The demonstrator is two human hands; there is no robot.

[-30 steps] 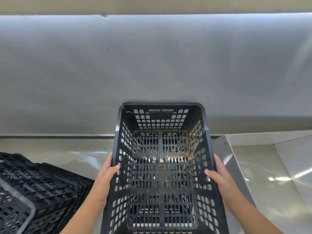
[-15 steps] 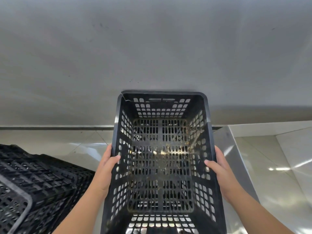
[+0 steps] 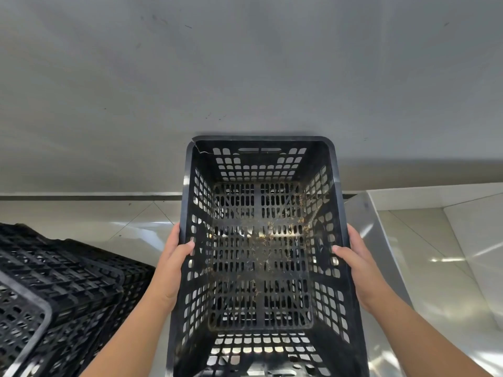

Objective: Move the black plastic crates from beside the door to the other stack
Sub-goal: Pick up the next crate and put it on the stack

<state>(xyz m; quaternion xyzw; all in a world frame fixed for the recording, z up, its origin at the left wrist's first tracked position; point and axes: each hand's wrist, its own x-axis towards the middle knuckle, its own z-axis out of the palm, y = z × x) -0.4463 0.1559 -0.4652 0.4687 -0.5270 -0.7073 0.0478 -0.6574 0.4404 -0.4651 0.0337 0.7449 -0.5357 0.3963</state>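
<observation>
One black crate is held up in front of the person, open side facing the camera; its near end runs off the bottom edge, so that rim is not visible. The left hand is clamped on the crate's left long rim, thumb hooked over the inside wall, its other fingers hidden behind the side; the right hand is clamped on the opposite rim in the same way, thumb inside, fingers out of sight. Between the two hands, on the slotted bottom, lies a scatter of fine brownish debris, too small to identify; at the far corner beyond the left hand the rim shows a crack. Left of and below the left hand sits a stack of black crates, cut off by the left and bottom edges; how many it holds cannot be counted. Beyond both hands rises a plain grey wall; a glossy tiled floor lies beneath.
</observation>
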